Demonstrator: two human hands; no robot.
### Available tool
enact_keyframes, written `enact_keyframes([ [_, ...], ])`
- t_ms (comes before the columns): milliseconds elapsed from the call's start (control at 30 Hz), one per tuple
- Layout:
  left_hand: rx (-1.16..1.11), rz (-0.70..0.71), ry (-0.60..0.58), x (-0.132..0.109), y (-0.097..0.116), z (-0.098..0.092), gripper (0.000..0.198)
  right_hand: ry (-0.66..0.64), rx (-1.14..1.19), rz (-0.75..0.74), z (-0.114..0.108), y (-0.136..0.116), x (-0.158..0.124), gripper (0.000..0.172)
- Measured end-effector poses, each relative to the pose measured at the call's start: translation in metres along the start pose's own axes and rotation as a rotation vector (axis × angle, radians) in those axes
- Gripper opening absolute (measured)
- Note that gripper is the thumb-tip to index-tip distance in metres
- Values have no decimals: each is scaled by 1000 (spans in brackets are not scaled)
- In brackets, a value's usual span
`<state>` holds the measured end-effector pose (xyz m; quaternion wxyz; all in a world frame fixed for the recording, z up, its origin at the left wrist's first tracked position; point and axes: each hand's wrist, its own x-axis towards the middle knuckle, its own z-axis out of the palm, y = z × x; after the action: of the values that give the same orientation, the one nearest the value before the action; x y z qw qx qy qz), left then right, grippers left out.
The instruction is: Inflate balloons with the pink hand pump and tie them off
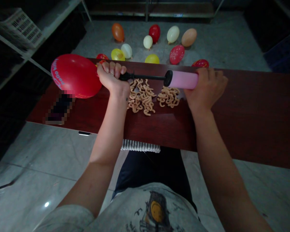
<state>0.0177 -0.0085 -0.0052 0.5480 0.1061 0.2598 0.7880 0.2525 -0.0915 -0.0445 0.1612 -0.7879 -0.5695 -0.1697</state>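
A balloon pump [185, 80] with a pink barrel and a black rod lies level between my hands, above the table. My right hand [206, 88] is wrapped round the pink barrel. Closed on the black end of the pump is my left hand [113, 75]. On the far side of that hand, a red inflated balloon [74, 75] with printed lettering points its neck into my fingers; the nozzle is hidden there. Part of the rod shows drawn out of the barrel. Beneath the pump are two piles of uninflated beige balloons [141, 96], long and curled.
A blurred phone-like object [60, 108] lies at the left of the dark red table [244, 119]. Several inflated balloons [154, 33] rest on the floor beyond it. A white basket [24, 27] stands on the left shelf, and a blue crate [284, 53] at the right.
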Motion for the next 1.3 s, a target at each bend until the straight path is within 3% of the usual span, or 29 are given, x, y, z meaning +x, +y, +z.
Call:
enact_keyframes([
  [133, 27, -94, 22, -7, -7, 1, 49, 3, 12, -90, -2, -10, -8, 31],
  [333, 177, -47, -42, -26, -24, 8, 52, -7, 68, -227, -5, -28, -22, 31],
  [500, 176, -48, -113, -32, -33, 8, 56, -46, 94, -236, -2, -29, -22, 32],
  [600, 135, -46, -128, -30, -31, 8, 57, -37, 99, -238, -1, -28, -21, 31],
  [800, 191, -95, -35, -26, -21, 9, 56, 12, 111, -236, 1, -31, -18, 30],
  [1067, 155, -50, -64, -25, -22, 8, 57, 68, 55, -249, 3, -23, -14, 37],
  [1300, 123, -62, -27, -5, -8, 1, 57, 114, -9, -220, -1, -14, -12, 35],
])
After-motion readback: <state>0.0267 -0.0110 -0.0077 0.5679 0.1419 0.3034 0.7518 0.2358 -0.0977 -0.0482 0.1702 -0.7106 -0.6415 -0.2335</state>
